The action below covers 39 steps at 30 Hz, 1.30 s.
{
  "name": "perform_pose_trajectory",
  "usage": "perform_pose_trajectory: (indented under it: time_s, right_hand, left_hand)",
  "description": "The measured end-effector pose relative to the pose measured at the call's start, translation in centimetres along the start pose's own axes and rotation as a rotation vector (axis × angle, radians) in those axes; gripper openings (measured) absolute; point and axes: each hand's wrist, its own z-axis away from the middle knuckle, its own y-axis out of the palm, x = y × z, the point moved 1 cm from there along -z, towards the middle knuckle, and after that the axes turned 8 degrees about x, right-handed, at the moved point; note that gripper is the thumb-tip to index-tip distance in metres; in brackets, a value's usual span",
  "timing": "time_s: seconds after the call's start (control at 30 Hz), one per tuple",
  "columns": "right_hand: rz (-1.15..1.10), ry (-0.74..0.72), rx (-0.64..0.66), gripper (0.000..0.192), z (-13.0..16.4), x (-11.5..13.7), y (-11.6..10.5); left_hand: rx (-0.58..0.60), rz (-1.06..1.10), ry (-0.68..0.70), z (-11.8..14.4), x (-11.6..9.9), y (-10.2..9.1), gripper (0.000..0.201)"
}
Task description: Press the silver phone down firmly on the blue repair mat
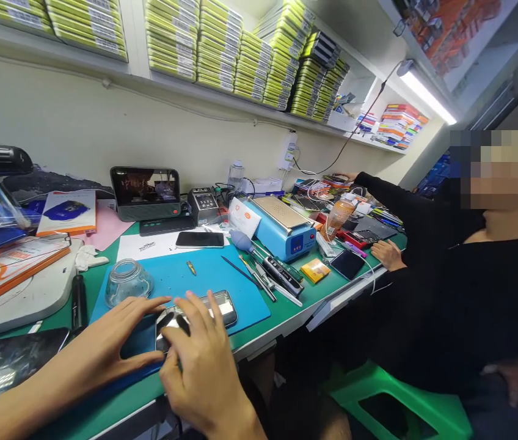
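A phone (222, 304) with a glossy dark screen lies flat on the blue work mat (204, 275) near the table's front edge. My right hand (204, 373) rests over the phone's left half, fingers pressing down on the screen. My left hand (103, 348) lies flat on the mat just left of the phone, fingers spread, its fingertips touching the phone's left end. A small clear glass bowl (127, 281) stands upside down on the mat beyond my left hand.
Tweezers and screwdrivers (263, 275) lie right of the mat beside a blue heating plate (281, 229). A second dark phone (199, 239) lies on white paper. A small screen (145, 190) stands at the wall. A person in black (446, 287) sits at the right, on a green stool (401, 403).
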Motion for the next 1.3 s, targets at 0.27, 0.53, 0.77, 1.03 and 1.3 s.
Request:
perform_pose_trajectory:
  time_s: [0.27, 0.53, 0.77, 1.03, 1.3]
  right_hand:
    - [0.128, 0.159, -0.177, 0.042, 3.1, -6.4, -3.5]
    - [0.181, 0.171, -0.216, 0.032, 2.7, -4.2, -1.3]
    - [0.180, 0.194, -0.197, 0.041, 3.1, -4.6, -2.4]
    - [0.181, 0.210, -0.264, 0.037, 3.8, -3.7, -0.6]
    - [0.230, 0.365, -0.297, 0.023, 3.7, -4.9, -1.2]
  left_hand:
    - [0.051, 0.039, -0.093, 0.1, -1.1, -0.6, 0.062]
    - [-0.075, -0.008, -0.016, 0.0, -0.4, 0.0, 0.056]
    - [-0.091, -0.024, 0.010, 0.0, -1.0, -0.7, 0.056]
    - [-0.041, 0.066, -0.114, 0.6, -0.4, 0.5, 0.058]
    - [-0.054, -0.035, -0.003, 0.1, -0.6, -0.9, 0.056]
